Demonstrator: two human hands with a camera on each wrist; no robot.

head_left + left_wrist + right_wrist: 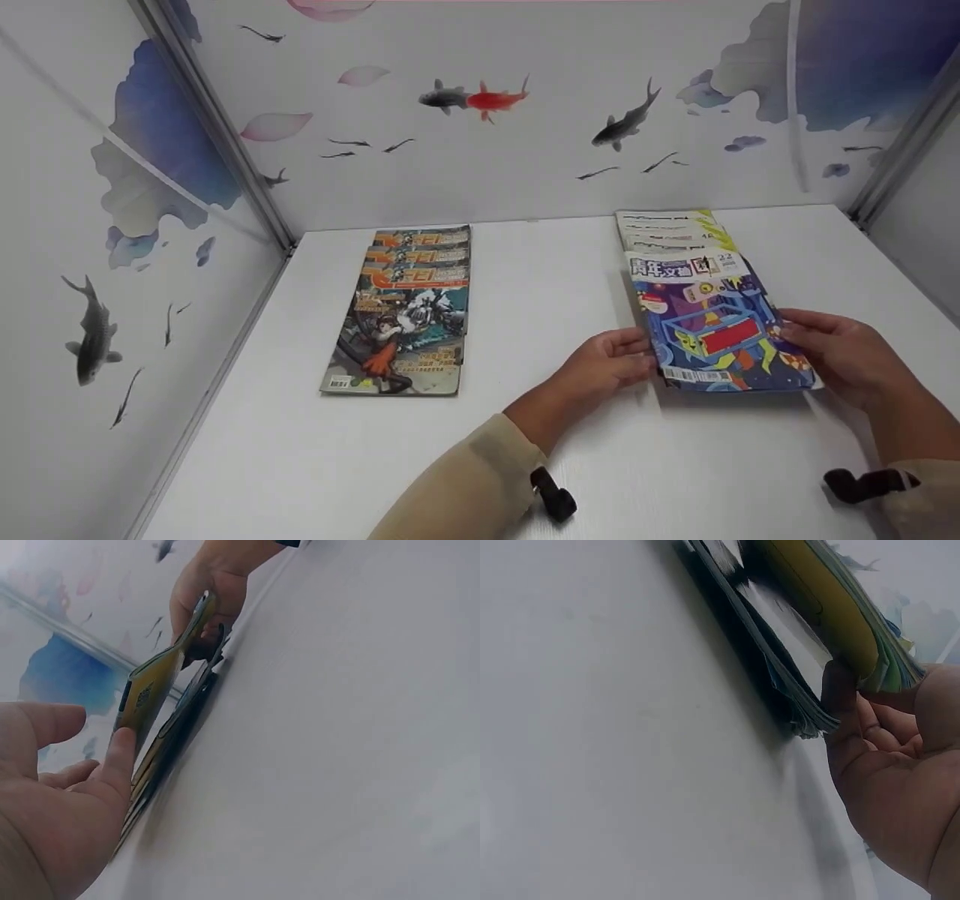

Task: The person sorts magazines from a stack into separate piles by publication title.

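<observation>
On the right of the head view, a magazine (712,322) with a purple-blue illustrated cover lies over a staggered stack of magazines (664,229). Both wrist views show its yellow back cover (821,600) raised at an angle above the magazines beneath. My right hand (851,356) pinches its right edge, thumb (840,686) against the underside and fingers on the other side. At the left edge is my left hand (607,360), its thumb tip (122,741) touching the magazine and its other fingers loosely bent beside it.
To the left, another staggered stack of magazines (405,322) with orange titles lies on the white table (540,300). White panels (495,172) printed with fish and petals enclose the back and sides, joined by metal corner posts (217,120).
</observation>
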